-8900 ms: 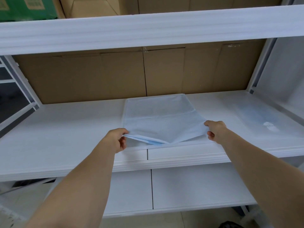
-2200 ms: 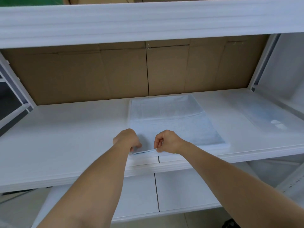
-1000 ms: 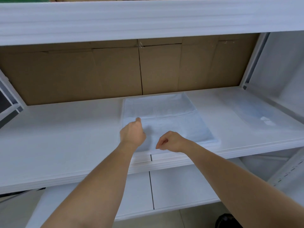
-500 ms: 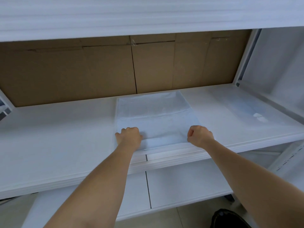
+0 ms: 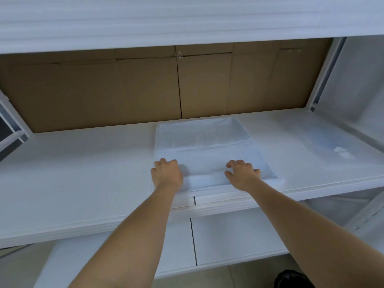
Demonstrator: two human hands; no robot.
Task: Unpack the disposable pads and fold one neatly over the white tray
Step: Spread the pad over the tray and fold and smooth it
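A thin pale-blue disposable pad (image 5: 203, 142) lies spread over the white tray (image 5: 279, 180) in the middle of the white shelf (image 5: 83, 173); the pad covers nearly all of the tray. My left hand (image 5: 166, 173) rests palm down on the pad's near left corner, its fingers bent against the sheet. My right hand (image 5: 242, 173) presses on the near right part of the pad with its fingers apart. Neither hand pinches the sheet.
A clear plastic bag with more blue pads (image 5: 324, 142) lies on the shelf at the right. Brown cardboard (image 5: 104, 90) closes the back. An upper shelf (image 5: 187, 17) hangs overhead and a lower shelf (image 5: 228, 235) sits below. A dark object (image 5: 291, 279) is on the floor.
Both fists have loosened from the pad's front edge and now lie flat on it. The right hand has moved slightly left.
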